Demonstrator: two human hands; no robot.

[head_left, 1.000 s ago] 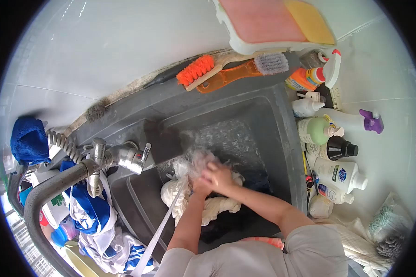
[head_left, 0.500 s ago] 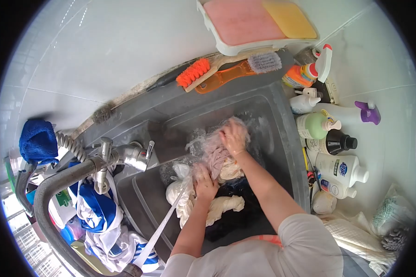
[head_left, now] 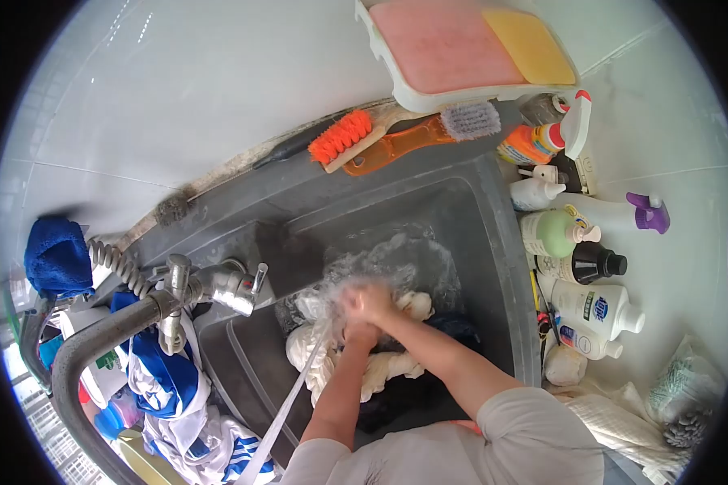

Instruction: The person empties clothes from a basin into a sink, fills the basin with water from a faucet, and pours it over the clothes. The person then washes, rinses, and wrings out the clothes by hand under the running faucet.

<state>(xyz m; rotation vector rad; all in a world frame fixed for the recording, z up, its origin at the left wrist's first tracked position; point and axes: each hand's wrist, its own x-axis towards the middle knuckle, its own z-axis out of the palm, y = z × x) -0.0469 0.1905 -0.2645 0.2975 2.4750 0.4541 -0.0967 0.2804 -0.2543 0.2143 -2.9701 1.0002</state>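
Note:
In the grey sink (head_left: 505,267), my left hand (head_left: 356,323) and my right hand (head_left: 374,302) are pressed together amid splashing water. Both look closed round a pale pinkish cloth that is mostly hidden and blurred by motion. A stream of water (head_left: 287,404) runs from the tap spout at the bottom left up to my hands. Cream-coloured cloth (head_left: 302,349) lies bunched below and beside them, with dark cloth (head_left: 388,411) in the water nearer my body.
A metal tap (head_left: 226,288) and curved pipe (head_left: 97,343) stand left, beside blue-and-white clothes (head_left: 166,376). An orange brush (head_left: 340,139) and grey-bristled brush (head_left: 471,121) lie on the back ledge. Several bottles (head_left: 594,305) line the right edge. A blue cloth (head_left: 58,257) hangs far left.
Half a second ago my hands were apart with the pink cloth stretched between them. Now my right hand has come down and left to meet my left hand, and the cloth is bunched.

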